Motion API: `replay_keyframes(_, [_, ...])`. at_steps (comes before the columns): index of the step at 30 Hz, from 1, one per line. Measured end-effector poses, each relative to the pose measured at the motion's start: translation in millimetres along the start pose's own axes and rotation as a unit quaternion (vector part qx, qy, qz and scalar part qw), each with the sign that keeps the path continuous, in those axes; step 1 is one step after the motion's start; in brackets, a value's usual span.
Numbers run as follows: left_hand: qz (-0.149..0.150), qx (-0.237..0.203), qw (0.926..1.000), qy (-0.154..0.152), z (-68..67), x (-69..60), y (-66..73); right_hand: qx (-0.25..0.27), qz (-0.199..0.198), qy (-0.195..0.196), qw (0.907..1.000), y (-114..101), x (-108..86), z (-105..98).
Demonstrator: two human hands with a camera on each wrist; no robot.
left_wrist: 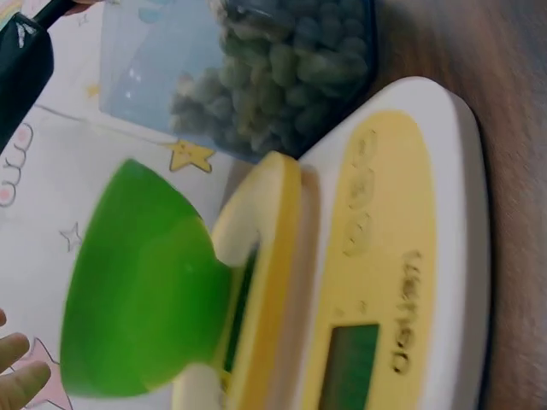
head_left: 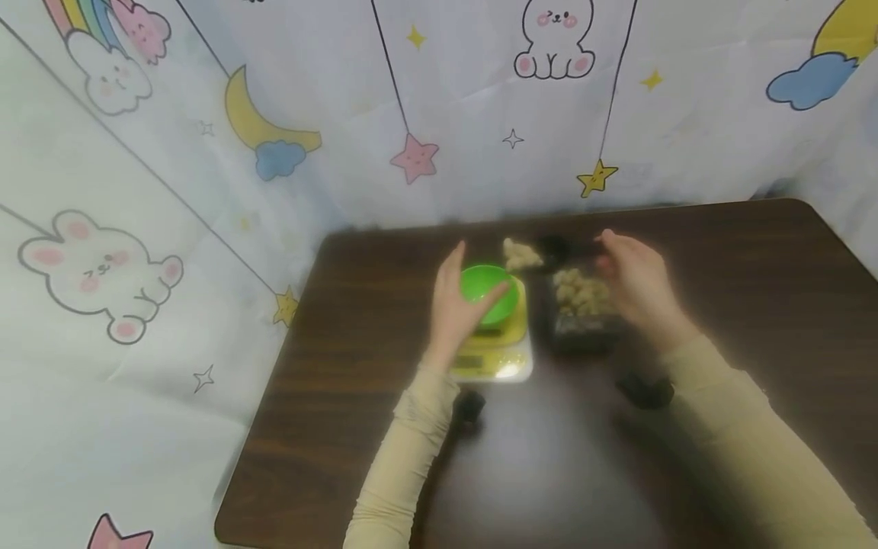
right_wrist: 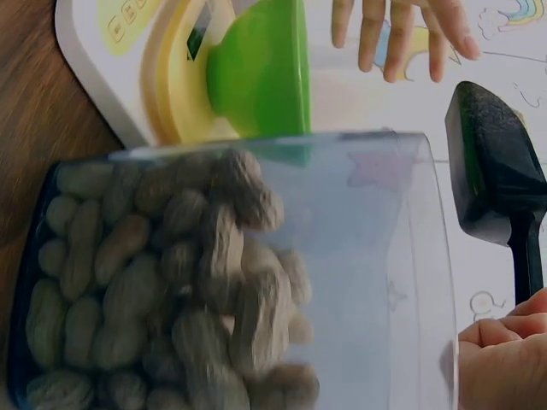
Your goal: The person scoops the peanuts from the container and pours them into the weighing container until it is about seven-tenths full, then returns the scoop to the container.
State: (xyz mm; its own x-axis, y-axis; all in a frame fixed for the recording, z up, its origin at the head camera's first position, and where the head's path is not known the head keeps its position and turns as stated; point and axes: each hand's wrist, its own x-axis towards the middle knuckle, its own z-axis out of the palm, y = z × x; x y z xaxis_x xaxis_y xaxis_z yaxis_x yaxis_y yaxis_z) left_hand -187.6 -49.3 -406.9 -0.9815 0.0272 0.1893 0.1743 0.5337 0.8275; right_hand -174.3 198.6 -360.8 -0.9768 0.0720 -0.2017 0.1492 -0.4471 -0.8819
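Observation:
My right hand (head_left: 641, 278) grips the handle of a black scoop (right_wrist: 496, 162), raised above and beyond a clear plastic box (right_wrist: 367, 222) of unshelled peanuts (right_wrist: 231, 290). In the head view, pale peanuts (head_left: 521, 255) show beside the dark scoop; whether they lie in it I cannot tell. A green bowl (left_wrist: 145, 290) stands on a yellow and white kitchen scale (left_wrist: 397, 205). My left hand (head_left: 454, 309) is at the bowl's left, fingers extended and thumb apart. Both wrist views show its fingers clear of the bowl. The bowl's inside is hidden in the wrist views.
The peanut box stands right of the scale on a dark wooden table (head_left: 343, 366). A white curtain (head_left: 466, 91) with cartoon stars, clouds and rabbits hangs behind and to the left. Dark wrist devices (head_left: 469, 408) hang below both forearms.

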Motion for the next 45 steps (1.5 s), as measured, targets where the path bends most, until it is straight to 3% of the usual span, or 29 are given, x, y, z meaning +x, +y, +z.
replay_keyframes(4, [-0.013, 0.001, 0.9999, -0.004, 1.6, -0.2, -11.4, -0.035, 0.011, 0.003, 0.9993, 3, 5.2, 7])
replay_keyframes(11, [-0.049, 0.003, 0.9986, -0.02, 8.6, -2.2, -30.8, -0.023, 0.021, -0.004, 0.9995, 11, 12.4, 13])
replay_keyframes(17, [-0.062, 0.009, 0.9976, -0.029, 13.6, -6.8, -42.2, -0.093, 0.031, 0.001, 0.9952, 19, 14.2, 11])
replay_keyframes(21, [-0.066, 0.015, 0.9971, -0.034, 16.1, -10.0, -46.1, -0.162, 0.022, 0.011, 0.9865, 22, 16.5, 10])
replay_keyframes(25, [-0.06, 0.046, 0.9968, -0.025, 17.5, -10.3, -46.7, -0.209, 0.006, 0.017, 0.9778, 25, 20.2, 11])
replay_keyframes(30, [-0.023, 0.068, 0.9974, -0.001, 17.8, -7.5, -46.8, -0.244, -0.003, 0.014, 0.9696, 27, 24.2, 11])
replay_keyframes(34, [-0.016, 0.054, 0.9984, 0.0, 16.9, -8.2, -46.1, -0.235, -0.004, 0.006, 0.9719, 27, 24.4, 11])
replay_keyframes(37, [-0.027, 0.041, 0.9988, -0.006, 16.3, -9.2, -45.6, -0.268, -0.007, 0.005, 0.9633, 26, 23.4, 13])
replay_keyframes(41, [-0.041, 0.038, 0.9984, -0.011, 15.4, -9.9, -45.0, -0.345, -0.016, 0.008, 0.9383, 25, 20.9, 16])
replay_keyframes(45, [-0.047, 0.045, 0.9977, -0.017, 14.4, -9.9, -44.6, -0.391, -0.034, 0.008, 0.9199, 26, 20.1, 17])
